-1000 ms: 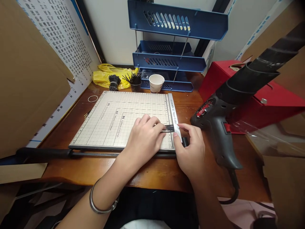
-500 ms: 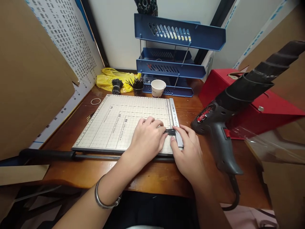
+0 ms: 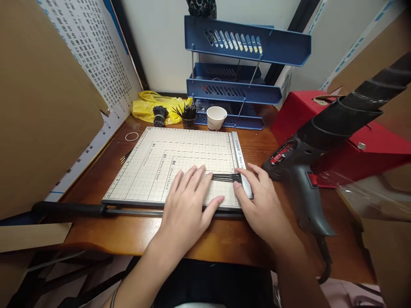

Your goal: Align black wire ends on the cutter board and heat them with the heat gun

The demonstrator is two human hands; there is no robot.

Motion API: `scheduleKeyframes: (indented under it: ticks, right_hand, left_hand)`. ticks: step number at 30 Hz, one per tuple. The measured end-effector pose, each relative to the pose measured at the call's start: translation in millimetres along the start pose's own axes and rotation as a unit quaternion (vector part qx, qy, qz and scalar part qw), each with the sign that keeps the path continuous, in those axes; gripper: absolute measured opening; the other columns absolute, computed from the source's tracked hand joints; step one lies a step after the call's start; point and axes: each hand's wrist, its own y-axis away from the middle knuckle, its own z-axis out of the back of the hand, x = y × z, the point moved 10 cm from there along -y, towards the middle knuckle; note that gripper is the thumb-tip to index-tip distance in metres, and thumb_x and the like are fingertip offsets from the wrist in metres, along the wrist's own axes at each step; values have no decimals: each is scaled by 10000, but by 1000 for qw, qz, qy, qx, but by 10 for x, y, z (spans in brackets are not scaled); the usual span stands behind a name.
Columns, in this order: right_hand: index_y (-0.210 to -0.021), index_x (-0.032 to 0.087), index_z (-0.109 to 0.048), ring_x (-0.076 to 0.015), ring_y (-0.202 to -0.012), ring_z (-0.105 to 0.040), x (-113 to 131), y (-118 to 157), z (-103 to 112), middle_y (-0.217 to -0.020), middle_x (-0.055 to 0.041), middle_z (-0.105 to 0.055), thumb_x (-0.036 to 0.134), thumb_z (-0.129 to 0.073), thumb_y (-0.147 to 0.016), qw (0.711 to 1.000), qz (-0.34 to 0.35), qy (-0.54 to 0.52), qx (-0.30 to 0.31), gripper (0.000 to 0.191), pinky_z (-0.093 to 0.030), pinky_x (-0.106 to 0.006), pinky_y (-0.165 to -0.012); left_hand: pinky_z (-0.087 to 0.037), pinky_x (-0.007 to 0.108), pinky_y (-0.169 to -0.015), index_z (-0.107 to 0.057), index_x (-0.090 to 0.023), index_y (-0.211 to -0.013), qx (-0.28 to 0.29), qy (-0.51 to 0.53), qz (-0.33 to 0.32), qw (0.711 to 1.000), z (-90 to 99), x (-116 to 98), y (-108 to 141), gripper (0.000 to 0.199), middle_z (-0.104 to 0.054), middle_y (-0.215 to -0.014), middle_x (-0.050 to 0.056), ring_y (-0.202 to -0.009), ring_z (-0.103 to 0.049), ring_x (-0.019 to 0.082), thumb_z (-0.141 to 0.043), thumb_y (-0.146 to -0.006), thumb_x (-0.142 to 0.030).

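Observation:
A row of thin black strands (image 3: 223, 177), like short wires or tubes, lies side by side across the gridded board of a paper cutter (image 3: 135, 179). Their right ends meet the cutter's metal edge bar (image 3: 238, 152). My right hand (image 3: 261, 196) pinches those ends between thumb and index finger against the bar. My left hand (image 3: 186, 203) lies palm down on the board with fingers spread, its index fingertip near the strands' left ends. The cutter's black-handled blade arm (image 3: 70, 208) is lowered along the front edge.
A heat gun (image 3: 298, 171) stands at the right before a red box (image 3: 298, 115). Behind the cutter are a paper cup (image 3: 216, 119), a tub of black strands (image 3: 189, 117), a tied black bundle (image 3: 159, 116), a yellow bag (image 3: 141, 107) and blue tray shelves (image 3: 276, 47).
My left hand has drawn left off the strands and spread its fingers, exposing more of their length. My right hand keeps its pinch at the bar. The whole view has shifted slightly.

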Motion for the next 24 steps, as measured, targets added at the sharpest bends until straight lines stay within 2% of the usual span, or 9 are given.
scheduleKeyframes:
  ticks: [5, 10, 14, 18, 21, 24]
  right_hand:
    - [-1226, 277, -647, -306, -1459, -411, 55, -73, 16, -1522, -111, -458, 466, -493, -982, 1000, 14, -12, 10, 345, -347, -609, -1193]
    - [-1150, 264, -641, -317, -1450, -414, 66, -105, -74, -1511, -122, -454, 438, -513, -977, 999, 28, -26, 20, 277, -342, -632, -1174]
    - [-1092, 248, -644, -325, -1453, -409, 44, -124, -109, -1498, -142, -450, 401, -508, -980, 999, 24, -39, 11, 234, -349, -635, -1163]
    - [-1088, 237, -636, -334, -1441, -421, 53, -126, -115, -1493, -153, -448, 395, -510, -978, 999, 27, -41, 5, 231, -363, -631, -1154]
    - [-1081, 237, -634, -332, -1440, -425, 59, -125, -115, -1491, -151, -451, 393, -514, -977, 999, 28, -42, 1, 223, -373, -619, -1153]
    - [-1068, 233, -635, -330, -1436, -436, 66, -125, -118, -1482, -151, -461, 388, -517, -976, 999, 28, -39, -7, 215, -386, -604, -1149]
  left_hand:
    - [-387, 628, -1180, -575, -162, -1455, 18, -42, 19, 999, -13, 20, 103, 555, -497, -1565, 192, -1448, -468, 395, -465, -1051, -526]
    - [-393, 618, -1183, -547, -199, -1493, 46, -17, -7, 999, -45, -102, 73, 575, -434, -1609, 190, -1487, -423, 379, -415, -1061, -555]
    - [-380, 614, -1194, -532, -168, -1504, 53, -16, -4, 998, -74, -130, 16, 612, -416, -1614, 205, -1509, -388, 369, -391, -1063, -569]
    - [-374, 624, -1199, -522, -151, -1507, 71, -29, 3, 997, -133, -108, -6, 603, -442, -1604, 169, -1506, -399, 355, -371, -1076, -545]
    - [-364, 608, -1214, -498, -117, -1514, 75, -31, -18, 997, -154, -155, -11, 621, -439, -1611, 126, -1515, -389, 334, -347, -1085, -538]
    - [-351, 567, -1235, -470, -55, -1516, 76, -24, -47, 996, -175, -222, -24, 679, -457, -1596, 141, -1511, -401, 301, -298, -1091, -556]
